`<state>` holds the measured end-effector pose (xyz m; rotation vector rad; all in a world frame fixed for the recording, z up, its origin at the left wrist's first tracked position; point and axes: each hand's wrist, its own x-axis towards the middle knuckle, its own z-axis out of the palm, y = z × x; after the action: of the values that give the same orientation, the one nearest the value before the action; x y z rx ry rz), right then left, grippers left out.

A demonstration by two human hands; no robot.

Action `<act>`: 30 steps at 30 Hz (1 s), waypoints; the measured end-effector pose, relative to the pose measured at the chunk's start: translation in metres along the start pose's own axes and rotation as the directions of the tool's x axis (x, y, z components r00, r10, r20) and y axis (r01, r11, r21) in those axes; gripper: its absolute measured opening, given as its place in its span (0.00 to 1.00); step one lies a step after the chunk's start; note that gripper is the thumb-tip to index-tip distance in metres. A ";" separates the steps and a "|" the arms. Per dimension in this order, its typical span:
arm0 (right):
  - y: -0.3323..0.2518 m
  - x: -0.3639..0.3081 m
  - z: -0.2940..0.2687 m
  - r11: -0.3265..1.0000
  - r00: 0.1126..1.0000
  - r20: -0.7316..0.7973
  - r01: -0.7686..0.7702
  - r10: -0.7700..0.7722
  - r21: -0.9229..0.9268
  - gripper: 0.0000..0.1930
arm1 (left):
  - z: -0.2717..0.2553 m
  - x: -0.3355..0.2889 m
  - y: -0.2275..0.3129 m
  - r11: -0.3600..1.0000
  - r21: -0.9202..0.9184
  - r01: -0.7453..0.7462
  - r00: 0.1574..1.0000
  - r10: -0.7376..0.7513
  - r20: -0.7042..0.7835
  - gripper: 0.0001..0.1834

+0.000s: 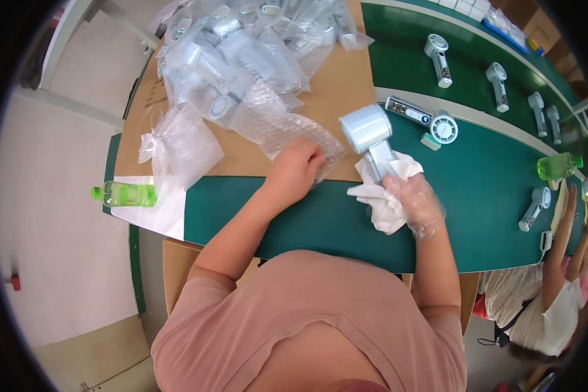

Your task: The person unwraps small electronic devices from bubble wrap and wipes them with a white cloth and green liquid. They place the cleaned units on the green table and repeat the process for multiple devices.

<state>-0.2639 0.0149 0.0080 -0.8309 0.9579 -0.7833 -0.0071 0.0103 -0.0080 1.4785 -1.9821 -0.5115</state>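
Observation:
My right hand (419,199), in a clear plastic glove, grips a pale silver handheld fan (367,130) by its handle through a crumpled white cloth (391,212). The fan's round head points up and to the left. My left hand (296,166), bare, has its fingers curled on the edge of a bubble wrap bag (287,134) lying over brown cardboard. Another handheld fan (419,116) rests on the green table just beyond my right hand, its head on a small white-and-green block (430,141).
A heap of bubble-wrapped fans (235,59) covers the cardboard (340,72). At left lies a bottle of green liquid (125,194); a second green bottle (559,166) is at right. Several fans stand spaced along the dark green conveyor (467,62). A co-worker's arms (568,225) reach in at right.

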 end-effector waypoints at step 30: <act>0.009 0.020 -0.003 0.892 0.976 -0.214 -0.072 -0.028 -0.447 0.32 | -0.002 0.050 0.060 0.970 0.007 -0.243 0.933 0.236 -0.271 0.05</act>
<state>-0.2578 0.0008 -0.0080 -1.1520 1.3742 -0.6446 -0.0580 -0.0193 0.0430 1.1962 -1.8938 -0.2165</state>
